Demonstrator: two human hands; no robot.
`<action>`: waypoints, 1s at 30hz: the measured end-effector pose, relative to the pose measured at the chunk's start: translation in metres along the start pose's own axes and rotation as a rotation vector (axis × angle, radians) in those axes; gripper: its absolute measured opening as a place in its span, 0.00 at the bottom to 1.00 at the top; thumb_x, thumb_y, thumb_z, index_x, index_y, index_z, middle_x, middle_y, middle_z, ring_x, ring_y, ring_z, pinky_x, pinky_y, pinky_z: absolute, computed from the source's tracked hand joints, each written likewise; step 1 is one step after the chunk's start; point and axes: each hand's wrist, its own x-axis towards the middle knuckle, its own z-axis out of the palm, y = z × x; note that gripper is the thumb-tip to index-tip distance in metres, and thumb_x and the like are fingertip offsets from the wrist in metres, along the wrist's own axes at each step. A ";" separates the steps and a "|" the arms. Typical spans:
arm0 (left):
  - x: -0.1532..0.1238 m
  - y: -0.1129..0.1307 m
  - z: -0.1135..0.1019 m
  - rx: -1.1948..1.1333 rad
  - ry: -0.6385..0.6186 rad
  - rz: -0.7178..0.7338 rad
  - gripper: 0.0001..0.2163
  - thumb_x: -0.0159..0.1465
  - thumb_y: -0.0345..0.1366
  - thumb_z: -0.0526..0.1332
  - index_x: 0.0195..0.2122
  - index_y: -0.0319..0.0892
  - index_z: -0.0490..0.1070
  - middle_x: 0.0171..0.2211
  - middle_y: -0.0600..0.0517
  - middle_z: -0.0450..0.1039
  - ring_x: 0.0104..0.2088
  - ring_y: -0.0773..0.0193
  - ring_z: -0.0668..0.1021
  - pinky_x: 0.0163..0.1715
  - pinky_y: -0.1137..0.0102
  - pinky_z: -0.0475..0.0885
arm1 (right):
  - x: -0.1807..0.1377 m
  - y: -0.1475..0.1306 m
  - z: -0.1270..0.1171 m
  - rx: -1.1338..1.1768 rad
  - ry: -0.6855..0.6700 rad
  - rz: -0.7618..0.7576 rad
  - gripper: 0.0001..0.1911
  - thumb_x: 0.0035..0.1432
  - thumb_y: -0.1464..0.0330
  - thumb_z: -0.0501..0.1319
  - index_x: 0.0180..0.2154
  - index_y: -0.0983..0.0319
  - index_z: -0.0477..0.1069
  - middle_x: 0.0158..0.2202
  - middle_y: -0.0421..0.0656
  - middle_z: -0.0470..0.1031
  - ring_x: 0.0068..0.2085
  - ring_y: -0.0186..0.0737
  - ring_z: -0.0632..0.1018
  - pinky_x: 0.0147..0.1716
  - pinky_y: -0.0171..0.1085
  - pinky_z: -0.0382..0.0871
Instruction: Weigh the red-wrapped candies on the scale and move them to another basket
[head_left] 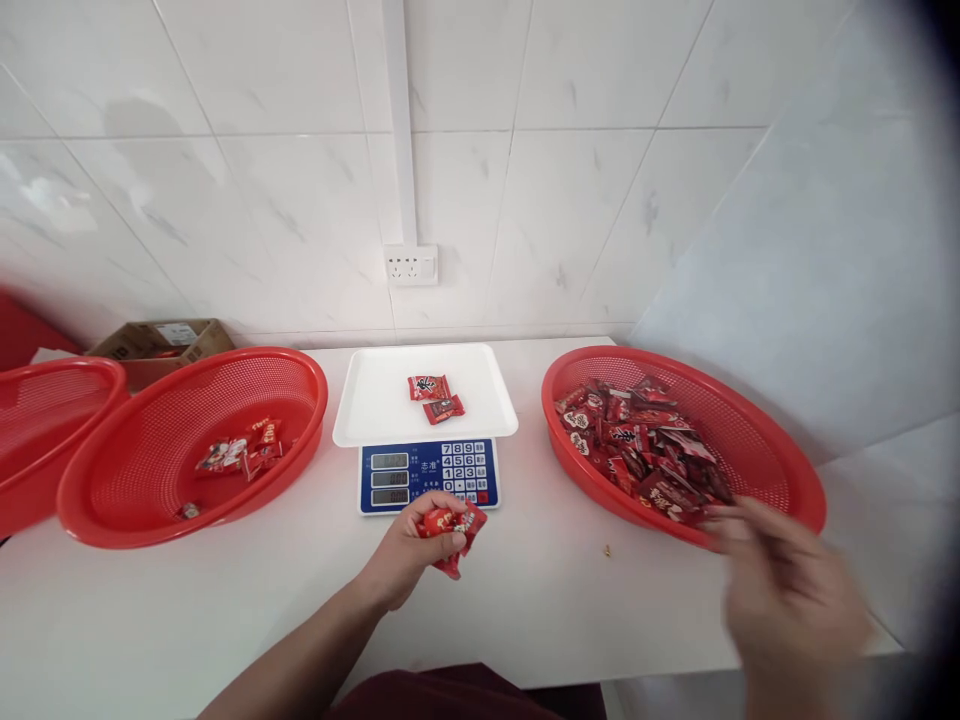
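Note:
My left hand (420, 545) is closed around several small red snack packets (471, 522), just in front of the digital scale (429, 476). Two red packets (444, 409) lie on the scale's white tray (367, 400). My right hand (787, 590) is over the front right rim of a red plastic basket (772, 465). Motion smears its fingers, so whether they hold anything cannot be made out. Inside that basket is a heap of dark red and bright red packets (637, 440).
Left of the scale, another red basket (161, 390) holds a few packets (240, 452). A further red basket (45, 420) stands at the far left. Behind them is a cardboard box (202, 342). A tiny gold-coloured bit (607, 551) lies on the white table (555, 620). A wall socket (410, 265) is above.

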 end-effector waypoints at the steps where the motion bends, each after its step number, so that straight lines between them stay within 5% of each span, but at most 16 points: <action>1: 0.000 -0.001 0.004 0.042 -0.013 0.008 0.13 0.51 0.35 0.68 0.36 0.42 0.68 0.32 0.51 0.71 0.28 0.68 0.71 0.22 0.74 0.70 | -0.014 -0.015 0.018 0.116 -0.279 0.056 0.17 0.52 0.59 0.59 0.44 0.56 0.68 0.37 0.48 0.72 0.31 0.42 0.74 0.29 0.43 0.69; 3: 0.001 -0.003 0.012 0.130 -0.041 0.037 0.12 0.52 0.36 0.67 0.36 0.42 0.69 0.32 0.51 0.70 0.27 0.68 0.71 0.24 0.74 0.69 | -0.042 -0.037 0.052 0.333 -0.797 0.225 0.22 0.53 0.58 0.59 0.49 0.56 0.65 0.42 0.48 0.72 0.31 0.41 0.74 0.20 0.38 0.68; 6: 0.000 -0.003 0.019 0.215 -0.087 0.089 0.12 0.55 0.36 0.65 0.40 0.42 0.69 0.33 0.50 0.70 0.30 0.65 0.73 0.26 0.72 0.69 | -0.071 -0.050 0.093 0.469 -1.072 0.367 0.21 0.51 0.59 0.62 0.47 0.57 0.67 0.41 0.46 0.72 0.33 0.40 0.73 0.23 0.36 0.69; 10: -0.002 0.003 0.012 0.180 -0.004 0.049 0.16 0.56 0.38 0.64 0.45 0.43 0.68 0.35 0.49 0.70 0.33 0.63 0.74 0.27 0.72 0.70 | -0.079 -0.050 0.115 0.606 -1.008 0.566 0.12 0.49 0.59 0.64 0.33 0.60 0.72 0.28 0.39 0.71 0.27 0.34 0.70 0.27 0.35 0.67; 17: -0.002 0.015 -0.004 -0.148 0.051 -0.033 0.24 0.59 0.39 0.61 0.56 0.48 0.59 0.44 0.46 0.69 0.34 0.61 0.76 0.26 0.69 0.72 | -0.069 -0.052 0.115 0.804 -0.914 0.893 0.14 0.45 0.59 0.67 0.30 0.60 0.70 0.23 0.36 0.66 0.23 0.30 0.66 0.20 0.29 0.60; 20: -0.002 0.013 -0.001 -0.096 0.017 -0.037 0.25 0.59 0.38 0.61 0.56 0.52 0.54 0.45 0.47 0.68 0.31 0.63 0.76 0.23 0.70 0.72 | -0.071 -0.053 0.113 0.781 -0.972 0.910 0.14 0.48 0.57 0.65 0.32 0.60 0.70 0.23 0.36 0.64 0.22 0.29 0.66 0.17 0.28 0.56; 24: -0.002 0.007 0.003 -0.018 -0.016 -0.025 0.13 0.58 0.38 0.62 0.42 0.45 0.61 0.39 0.50 0.69 0.30 0.65 0.75 0.23 0.74 0.69 | -0.074 -0.054 0.111 0.712 -1.053 0.848 0.16 0.49 0.57 0.64 0.37 0.59 0.70 0.31 0.38 0.67 0.26 0.30 0.69 0.16 0.28 0.57; 30: 0.001 0.005 0.010 0.049 -0.063 0.040 0.10 0.58 0.36 0.62 0.39 0.40 0.65 0.27 0.52 0.71 0.28 0.64 0.76 0.31 0.70 0.69 | -0.078 -0.056 0.115 0.607 -1.110 0.694 0.19 0.48 0.57 0.65 0.40 0.60 0.70 0.24 0.36 0.67 0.22 0.30 0.66 0.17 0.30 0.59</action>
